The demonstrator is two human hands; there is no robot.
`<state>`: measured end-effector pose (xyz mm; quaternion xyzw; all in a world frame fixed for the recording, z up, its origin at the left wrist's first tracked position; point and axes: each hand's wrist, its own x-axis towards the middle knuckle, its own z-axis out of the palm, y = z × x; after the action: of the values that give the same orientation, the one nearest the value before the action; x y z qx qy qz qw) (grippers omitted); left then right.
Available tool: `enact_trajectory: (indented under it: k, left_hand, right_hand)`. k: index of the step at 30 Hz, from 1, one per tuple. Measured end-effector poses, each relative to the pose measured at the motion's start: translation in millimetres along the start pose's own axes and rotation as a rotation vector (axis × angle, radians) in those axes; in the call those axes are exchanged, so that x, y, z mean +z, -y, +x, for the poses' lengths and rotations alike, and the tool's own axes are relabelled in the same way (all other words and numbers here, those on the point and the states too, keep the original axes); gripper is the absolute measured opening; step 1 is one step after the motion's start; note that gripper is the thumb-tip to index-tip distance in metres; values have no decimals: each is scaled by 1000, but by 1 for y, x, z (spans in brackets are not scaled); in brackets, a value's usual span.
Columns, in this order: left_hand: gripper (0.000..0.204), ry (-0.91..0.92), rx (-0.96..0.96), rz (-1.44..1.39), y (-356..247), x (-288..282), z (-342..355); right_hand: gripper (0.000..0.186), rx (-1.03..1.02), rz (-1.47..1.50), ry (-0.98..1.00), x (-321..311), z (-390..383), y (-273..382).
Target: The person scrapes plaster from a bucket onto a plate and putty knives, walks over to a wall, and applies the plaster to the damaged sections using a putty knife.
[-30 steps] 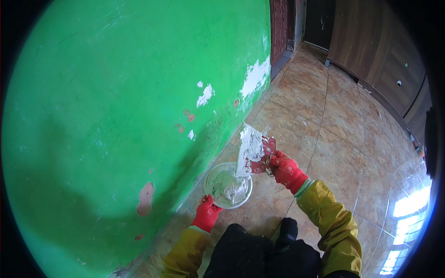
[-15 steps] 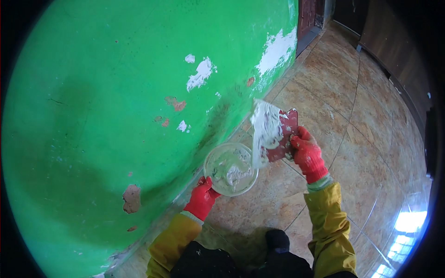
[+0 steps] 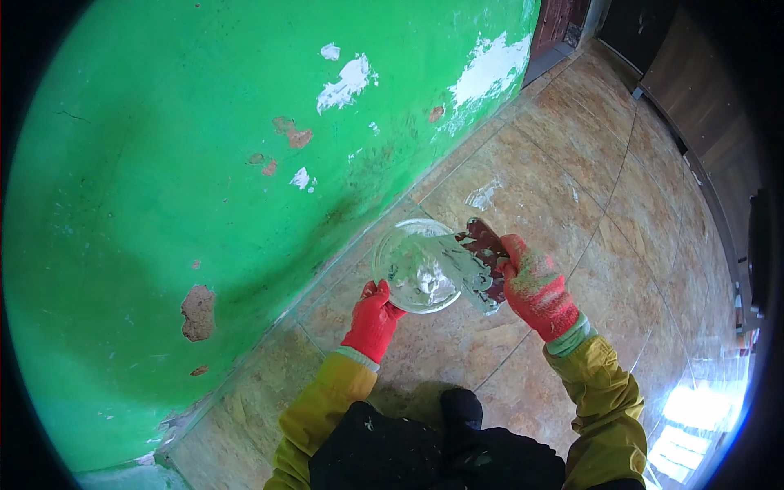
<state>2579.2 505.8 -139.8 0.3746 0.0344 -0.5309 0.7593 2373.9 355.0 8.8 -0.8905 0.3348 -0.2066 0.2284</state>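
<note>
My left hand, in a red glove, is closed on the lower-left rim of a round, translucent plastic container with white paste inside. My right hand, in a paste-smeared red glove, grips a wide putty knife with a dark red handle and a paste-coated blade. The blade is tilted over the right side of the container, overlapping it in view; contact is unclear. The green wall to my left has white paste patches and flaked spots.
The tiled floor runs along the wall and under my dark-clad legs. A brown doorway and a dark door are at the top. A wood-panelled cabinet lines the right side.
The container and putty knife have moved up, and the blade has turned from nearly upright to tilted over the container. The view has shifted, showing the wall patches farther left.
</note>
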Motion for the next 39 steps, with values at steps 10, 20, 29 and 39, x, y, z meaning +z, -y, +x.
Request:
enact_trajectory:
  k: [10,20,29,39]
  left_hand:
    - [16,-54,-60,-65,34,-16,16]
    - [15,-103,-65,-76,33,-13,17]
    - [19,-127,-64,-71,32,-5,14]
    - [22,-63,-58,-69,24,9,11]
  right_hand:
    - [19,297,-153,264,48,6,-10]
    - [19,59,-143,306,54,24,-5]
    - [18,173,-197,455,59,49,-1]
    - [22,419,80,460,55,59,-32]
